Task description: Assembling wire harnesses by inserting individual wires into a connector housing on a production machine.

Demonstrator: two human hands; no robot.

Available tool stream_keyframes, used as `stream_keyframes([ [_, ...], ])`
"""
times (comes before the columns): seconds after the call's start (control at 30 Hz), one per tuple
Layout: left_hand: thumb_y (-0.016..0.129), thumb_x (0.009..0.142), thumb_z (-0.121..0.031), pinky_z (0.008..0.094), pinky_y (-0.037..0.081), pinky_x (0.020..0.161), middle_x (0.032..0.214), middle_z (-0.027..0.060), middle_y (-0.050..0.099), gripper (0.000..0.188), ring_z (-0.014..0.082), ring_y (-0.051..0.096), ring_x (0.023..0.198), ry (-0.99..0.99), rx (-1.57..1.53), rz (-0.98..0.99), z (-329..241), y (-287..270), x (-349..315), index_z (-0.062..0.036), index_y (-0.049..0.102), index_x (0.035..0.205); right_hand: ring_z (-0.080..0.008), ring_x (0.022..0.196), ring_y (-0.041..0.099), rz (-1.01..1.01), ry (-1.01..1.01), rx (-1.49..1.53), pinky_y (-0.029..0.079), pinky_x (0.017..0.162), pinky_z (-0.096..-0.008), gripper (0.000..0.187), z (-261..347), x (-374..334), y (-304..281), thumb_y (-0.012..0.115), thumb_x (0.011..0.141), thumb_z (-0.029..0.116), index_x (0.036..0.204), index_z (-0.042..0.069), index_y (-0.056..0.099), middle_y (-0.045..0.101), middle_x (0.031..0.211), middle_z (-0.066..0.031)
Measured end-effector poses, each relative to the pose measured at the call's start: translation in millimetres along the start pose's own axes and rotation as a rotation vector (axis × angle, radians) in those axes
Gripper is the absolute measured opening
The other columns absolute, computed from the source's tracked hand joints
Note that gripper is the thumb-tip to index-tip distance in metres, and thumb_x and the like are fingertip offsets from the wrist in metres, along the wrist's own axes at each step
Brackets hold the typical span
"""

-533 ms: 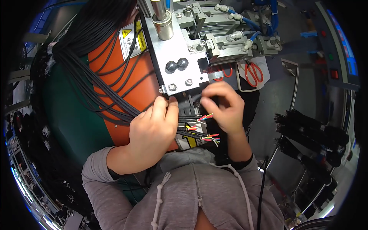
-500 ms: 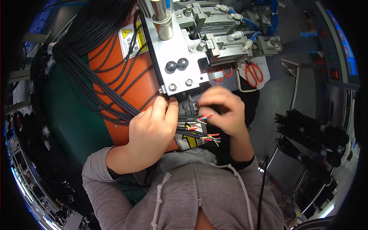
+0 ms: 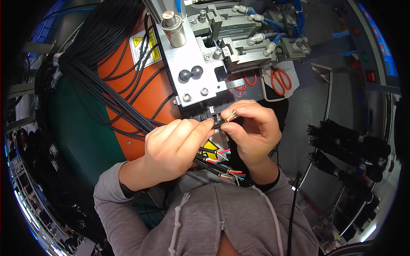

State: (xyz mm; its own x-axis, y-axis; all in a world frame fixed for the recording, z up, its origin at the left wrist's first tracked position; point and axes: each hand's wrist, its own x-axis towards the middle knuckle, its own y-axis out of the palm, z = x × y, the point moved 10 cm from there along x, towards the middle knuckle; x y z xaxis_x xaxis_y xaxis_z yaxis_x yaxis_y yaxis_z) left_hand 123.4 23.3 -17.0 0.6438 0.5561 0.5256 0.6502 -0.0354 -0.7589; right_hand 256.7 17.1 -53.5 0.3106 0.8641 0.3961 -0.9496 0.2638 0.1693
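Observation:
My left hand (image 3: 175, 147) is closed round a black cable (image 3: 218, 125), its thumb and forefinger gripping close to the cut end. From that end fan short coloured wires (image 3: 232, 116), red, yellow and white among them. My right hand (image 3: 256, 128) comes from the other side, its thumb and forefinger pinched on the same cable end by the wires. Below my left hand stick out several more black cables (image 3: 209, 165) with bared coloured wire ends. Just beyond my fingertips is the front edge of a metal machine head (image 3: 188, 85); what lies directly under it is partly hidden.
Long black cables (image 3: 124, 104) run over an orange panel (image 3: 124, 72) and a green surface (image 3: 72, 111) on the left. Air cylinders (image 3: 247, 55) with blue hoses stand behind. Red-handled scissors (image 3: 279, 82) lie at right. Cable bundles (image 3: 346, 145) hang on a rack farther right.
My hands have come together at one cable end, the right hand closing on it. That cable is raised apart from the others, whose ends have shifted slightly lower.

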Motion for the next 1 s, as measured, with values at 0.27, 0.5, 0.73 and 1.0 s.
stream_keyframes([
  [0.27,0.07,0.073,-0.01,0.0272,0.042,0.045,0.074,0.0039,0.053,0.019,0.0152,0.053,0.058,-0.042,-0.09,0.01,4,-1,3,-0.0023,0.064,0.089,-0.0193,0.074,0.06,0.134,0.022,-0.11,0.047,0.067,-0.0292,0.013,-5,0,6,0.074,0.073,0.0,0.081,-0.001,0.063,0.063,0.08,-0.011],
  [0.5,0.065,0.072,-0.011,0.0263,0.039,0.044,0.076,0.0021,0.052,0.02,0.0136,0.051,0.06,-0.027,0.057,0.092,7,5,0,-0.0038,0.063,0.091,-0.0169,0.073,0.057,0.21,-0.06,-0.476,0.044,0.067,-0.029,0.008,9,5,9,0.069,0.077,0.002,0.08,0.0,0.062,0.06,0.076,-0.0085],
  [0.73,0.066,0.066,-0.007,0.0275,0.04,0.047,0.073,0.0025,0.05,0.035,0.015,0.052,0.061,-0.026,0.08,0.14,0,8,0,-0.0065,0.067,0.101,-0.0145,0.074,0.055,0.255,0.663,0.18,0.043,0.068,-0.0276,0.007,-57,-11,-5,0.067,0.075,-0.002,0.075,0.0,0.059,0.059,0.076,-0.0078],
  [1.0,0.06,0.067,-0.013,0.0211,0.033,0.043,0.074,-0.0018,0.041,0.044,0.0096,0.04,0.057,-0.017,0.345,0.302,1,32,-9,-0.0082,0.065,0.11,-0.0159,0.067,0.056,0.276,0.114,-0.581,0.045,0.062,-0.0279,0.008,-35,4,9,0.066,0.075,-0.001,0.073,-0.001,0.058,0.06,0.073,-0.0087],
])
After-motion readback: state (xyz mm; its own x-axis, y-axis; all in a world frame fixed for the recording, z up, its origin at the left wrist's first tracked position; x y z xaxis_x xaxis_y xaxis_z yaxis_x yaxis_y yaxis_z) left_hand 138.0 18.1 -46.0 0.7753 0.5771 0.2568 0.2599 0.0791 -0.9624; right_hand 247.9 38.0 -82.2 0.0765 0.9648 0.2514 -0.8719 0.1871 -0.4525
